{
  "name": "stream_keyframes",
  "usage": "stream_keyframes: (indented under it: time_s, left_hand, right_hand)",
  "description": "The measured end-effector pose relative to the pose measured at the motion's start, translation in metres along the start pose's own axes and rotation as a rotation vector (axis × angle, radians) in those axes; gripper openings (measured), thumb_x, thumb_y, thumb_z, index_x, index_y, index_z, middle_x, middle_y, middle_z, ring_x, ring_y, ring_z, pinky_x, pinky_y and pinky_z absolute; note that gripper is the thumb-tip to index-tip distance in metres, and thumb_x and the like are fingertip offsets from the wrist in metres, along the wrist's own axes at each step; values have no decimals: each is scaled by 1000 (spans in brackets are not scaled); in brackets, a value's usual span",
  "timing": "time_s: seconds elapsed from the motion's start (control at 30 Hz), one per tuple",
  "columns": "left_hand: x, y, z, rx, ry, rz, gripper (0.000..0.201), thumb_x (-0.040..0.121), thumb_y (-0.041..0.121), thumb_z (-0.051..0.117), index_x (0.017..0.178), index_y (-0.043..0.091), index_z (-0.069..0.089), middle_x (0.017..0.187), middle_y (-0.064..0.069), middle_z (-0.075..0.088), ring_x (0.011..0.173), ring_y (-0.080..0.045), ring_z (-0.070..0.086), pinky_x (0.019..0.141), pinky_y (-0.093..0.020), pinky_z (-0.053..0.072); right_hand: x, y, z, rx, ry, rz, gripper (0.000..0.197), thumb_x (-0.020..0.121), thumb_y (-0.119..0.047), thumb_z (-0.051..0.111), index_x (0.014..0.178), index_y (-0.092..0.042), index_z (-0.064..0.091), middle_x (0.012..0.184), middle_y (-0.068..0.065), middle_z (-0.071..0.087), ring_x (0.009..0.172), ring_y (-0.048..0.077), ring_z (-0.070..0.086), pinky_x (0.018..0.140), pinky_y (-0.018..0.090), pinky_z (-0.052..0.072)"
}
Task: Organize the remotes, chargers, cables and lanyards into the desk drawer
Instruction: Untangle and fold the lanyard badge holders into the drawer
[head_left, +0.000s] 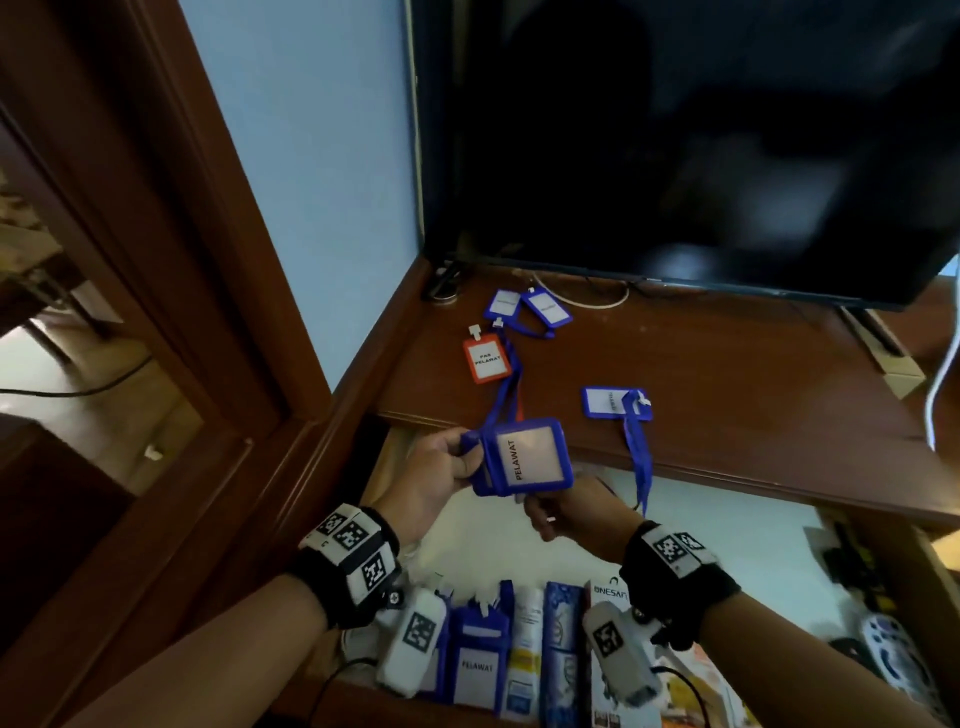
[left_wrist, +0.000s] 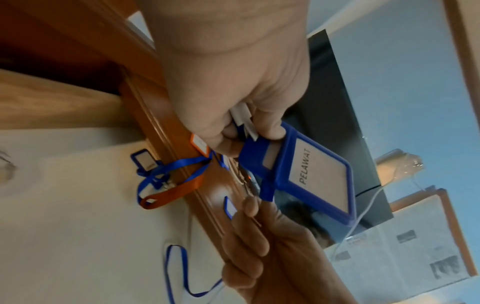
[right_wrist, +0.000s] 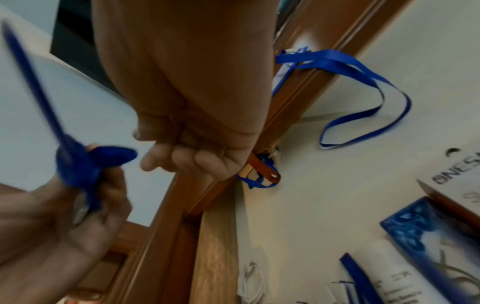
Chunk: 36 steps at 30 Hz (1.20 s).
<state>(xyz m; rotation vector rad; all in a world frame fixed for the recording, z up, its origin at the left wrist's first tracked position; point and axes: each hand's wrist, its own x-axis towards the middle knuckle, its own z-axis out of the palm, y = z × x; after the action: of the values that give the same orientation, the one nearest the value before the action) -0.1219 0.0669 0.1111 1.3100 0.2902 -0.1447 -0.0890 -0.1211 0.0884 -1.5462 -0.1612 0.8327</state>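
My left hand (head_left: 467, 460) grips a blue badge holder (head_left: 530, 457) marked PELAWAT by its top edge, with blue strap wound round it, held just above the open drawer (head_left: 727, 545). The left wrist view shows the same holder (left_wrist: 319, 176) and white clips under my left hand (left_wrist: 233, 131). My right hand (head_left: 545, 514) sits right below the holder with its fingers curled; my right hand (right_wrist: 182, 158) shows nothing inside the fist. On the desk top (head_left: 727, 374) lie an orange badge (head_left: 484, 358), two blue badges (head_left: 524, 306) and another blue badge (head_left: 613, 402) whose strap (head_left: 641, 467) hangs over the edge.
A dark TV (head_left: 675, 145) stands at the back of the desk, with a white cable (head_left: 592, 300) under it. In the drawer's near end stand a blue PELAWAT badge (head_left: 475, 660) and several boxes (head_left: 561, 649); a remote (head_left: 893, 654) lies at the right. A wooden door frame (head_left: 182, 312) stands left.
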Motion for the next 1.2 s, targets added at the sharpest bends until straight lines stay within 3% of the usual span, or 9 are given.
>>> stream_keyframes:
  time_s: [0.17, 0.27, 0.33, 0.43, 0.57, 0.77, 1.0, 1.1, 1.2]
  left_hand:
    - [-3, -21, -30, 64, 123, -118, 20, 91, -7, 50, 101, 5, 64, 94, -11, 68, 90, -25, 63, 81, -35, 51]
    - [-9, -32, -50, 380, 94, -207, 13, 90, -2, 55, 98, 4, 64, 89, -9, 66, 84, -19, 62, 74, -27, 51]
    - [-12, -40, -59, 773, 26, -239, 6, 87, 2, 62, 88, 6, 66, 85, -6, 66, 83, -18, 62, 76, -29, 49]
    - [-18, -52, -61, 1186, -172, -294, 16, 84, 7, 64, 100, 5, 69, 103, -7, 66, 100, -20, 60, 81, -28, 46]
    - [-22, -66, -57, 1513, -329, -296, 20, 85, 6, 53, 95, 8, 70, 101, -11, 66, 94, -25, 61, 73, -29, 48]
    - [-15, -93, -50, 1707, -480, -316, 17, 83, 0, 50, 86, -1, 66, 92, -21, 65, 86, -35, 65, 74, -39, 55]
    - [-6, -112, -46, 1826, -577, -315, 16, 85, 5, 52, 69, 9, 49, 72, -11, 52, 60, -22, 48, 62, -31, 43]
    - [3, -116, -47, 1808, -602, -300, 25, 81, 5, 57, 61, 11, 44, 64, -7, 47, 58, -23, 51, 60, -30, 43]
    - [11, -120, -49, 1820, -645, -282, 15, 77, 5, 63, 66, 4, 54, 69, -11, 56, 66, -28, 59, 58, -33, 50]
  right_hand:
    - [26, 22, -51, -276, 573, 40, 32, 97, -25, 56, 73, -4, 62, 68, 14, 60, 58, 24, 53, 52, 25, 41]
    - [41, 25, -97, -688, 951, 96, 35, 91, -31, 52, 97, 1, 65, 104, 27, 62, 98, 39, 56, 81, 40, 43]
    - [48, 16, -116, -630, 1080, 144, 41, 89, -32, 58, 117, -3, 53, 126, 26, 46, 119, 40, 40, 97, 45, 35]
    - [62, 6, -133, -620, 1052, 177, 63, 85, -34, 67, 133, -5, 39, 138, 24, 36, 130, 39, 31, 102, 50, 32]
    - [76, 17, -131, -673, 896, 305, 84, 85, -49, 66, 145, -3, 27, 151, 19, 23, 139, 37, 20, 110, 54, 24]
    - [73, 32, -119, -781, 930, 253, 35, 96, -28, 48, 123, -6, 55, 141, 11, 32, 125, 36, 33, 103, 52, 32]
    - [49, 14, -102, -349, 899, 66, 30, 101, -16, 46, 115, 8, 59, 101, 28, 60, 82, 33, 52, 72, 37, 38]
    - [45, 16, -89, -131, 923, -21, 23, 99, -18, 50, 100, 1, 63, 76, 14, 55, 68, 26, 50, 63, 39, 39]
    - [38, 11, -83, -66, 865, -52, 25, 96, -14, 48, 71, -13, 48, 65, 11, 38, 56, 20, 30, 56, 38, 27]
